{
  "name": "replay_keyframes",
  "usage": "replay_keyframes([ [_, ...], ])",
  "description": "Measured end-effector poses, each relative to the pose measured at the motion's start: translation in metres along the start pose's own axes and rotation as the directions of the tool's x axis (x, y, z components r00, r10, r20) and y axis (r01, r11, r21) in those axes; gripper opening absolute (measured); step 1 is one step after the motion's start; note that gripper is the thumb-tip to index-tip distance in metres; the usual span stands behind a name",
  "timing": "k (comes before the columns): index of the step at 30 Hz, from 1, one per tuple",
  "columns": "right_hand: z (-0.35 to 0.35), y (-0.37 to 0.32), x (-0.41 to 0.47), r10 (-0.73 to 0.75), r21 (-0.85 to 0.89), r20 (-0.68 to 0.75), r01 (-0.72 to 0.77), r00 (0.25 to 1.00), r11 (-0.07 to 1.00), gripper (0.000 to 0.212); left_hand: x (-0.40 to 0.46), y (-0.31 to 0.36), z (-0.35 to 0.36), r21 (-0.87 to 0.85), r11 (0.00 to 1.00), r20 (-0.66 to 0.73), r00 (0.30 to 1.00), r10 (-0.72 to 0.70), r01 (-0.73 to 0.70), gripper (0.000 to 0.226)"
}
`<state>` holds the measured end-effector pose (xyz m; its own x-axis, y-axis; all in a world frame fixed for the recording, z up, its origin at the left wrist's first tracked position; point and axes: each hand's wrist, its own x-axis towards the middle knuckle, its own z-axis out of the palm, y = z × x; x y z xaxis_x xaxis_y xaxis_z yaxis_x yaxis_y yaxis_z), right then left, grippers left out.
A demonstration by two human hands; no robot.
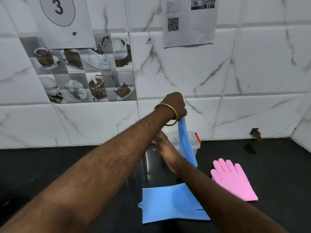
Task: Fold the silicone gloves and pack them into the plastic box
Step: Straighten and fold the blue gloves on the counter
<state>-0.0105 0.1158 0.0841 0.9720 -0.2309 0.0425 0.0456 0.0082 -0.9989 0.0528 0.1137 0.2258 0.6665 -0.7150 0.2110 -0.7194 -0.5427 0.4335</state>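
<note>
My left hand (pixel 175 105) is raised in a fist, shut on the top of a blue silicone glove (pixel 185 145) that hangs straight down in front of the clear plastic box (pixel 196 142) with a red latch. Just left of the hanging glove, my right hand (pixel 165 150) is blurred, with its fingers spread and nothing in them. A second blue glove (pixel 168 204) lies flat on the black counter near me, partly under my right forearm. To the right of it, a pink glove (pixel 234 180) lies flat with its fingers pointing toward the wall.
The black counter (pixel 67 165) meets a white marble-tiled wall (pixel 252 73) right behind the box. Paper sheets are stuck on the wall. A small broken hole (pixel 255 133) sits at the wall's base on the right.
</note>
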Motion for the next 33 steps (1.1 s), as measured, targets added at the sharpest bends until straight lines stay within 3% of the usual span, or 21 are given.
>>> replay_keyframes([
  [2,-0.016,-0.015,0.011,-0.023,0.007,-0.025,0.023,0.999,1.000,0.068,-0.002,0.006,-0.001,-0.205,0.977,-0.054,0.996,-0.072,0.059,0.014],
  [5,-0.045,-0.020,0.017,0.013,0.128,-0.107,0.001,0.994,0.992,0.066,-0.009,0.011,-0.003,-0.498,0.856,-0.089,0.974,-0.209,0.139,0.016],
  [10,-0.094,0.011,0.007,0.144,0.191,-0.166,-0.111,0.976,0.975,0.071,-0.029,0.007,0.009,-0.770,0.608,-0.054,0.929,-0.365,0.194,0.021],
  [13,-0.119,0.036,-0.009,0.136,0.233,-0.158,-0.097,0.978,0.968,0.039,-0.045,0.003,0.029,-0.795,0.551,-0.004,0.905,-0.425,0.255,0.027],
  [15,-0.137,0.054,-0.018,0.145,0.289,-0.167,-0.093,0.975,0.953,0.035,-0.056,-0.004,0.044,-0.819,0.505,0.011,0.887,-0.462,0.273,0.031],
  [19,-0.177,0.079,-0.039,0.203,0.653,-0.133,-0.069,0.970,0.754,0.020,-0.084,-0.026,0.072,-0.885,0.371,0.054,0.854,-0.518,0.281,0.034],
  [22,-0.200,0.088,-0.059,0.213,0.800,-0.151,-0.007,0.965,0.600,0.022,-0.109,-0.048,0.088,-0.860,0.346,0.160,0.842,-0.515,0.375,0.040],
  [26,-0.205,0.096,-0.081,0.301,0.918,-0.083,-0.045,0.950,0.394,0.027,-0.137,-0.073,0.108,-0.804,0.357,0.283,0.834,-0.473,0.475,0.049],
  [27,-0.202,0.096,-0.085,0.307,0.921,-0.081,-0.046,0.948,0.386,0.044,-0.142,-0.079,0.113,-0.804,0.349,0.297,0.834,-0.464,0.481,0.050],
  [29,-0.198,0.096,-0.090,0.346,0.893,-0.090,-0.079,0.934,0.444,0.097,-0.151,-0.093,0.122,-0.803,0.338,0.319,0.834,-0.451,0.490,0.053],
  [30,-0.196,0.096,-0.092,0.354,0.883,-0.076,-0.101,0.932,0.457,0.109,-0.155,-0.099,0.126,-0.794,0.351,0.323,0.834,-0.448,0.496,0.056],
  [31,-0.193,0.095,-0.094,0.346,0.881,-0.062,-0.112,0.936,0.460,0.108,-0.159,-0.107,0.130,-0.781,0.372,0.325,0.834,-0.445,0.502,0.059],
  [33,-0.189,0.097,-0.096,0.344,0.868,-0.086,-0.099,0.935,0.486,0.079,-0.166,-0.119,0.137,-0.765,0.401,0.326,0.839,-0.435,0.505,0.063],
])
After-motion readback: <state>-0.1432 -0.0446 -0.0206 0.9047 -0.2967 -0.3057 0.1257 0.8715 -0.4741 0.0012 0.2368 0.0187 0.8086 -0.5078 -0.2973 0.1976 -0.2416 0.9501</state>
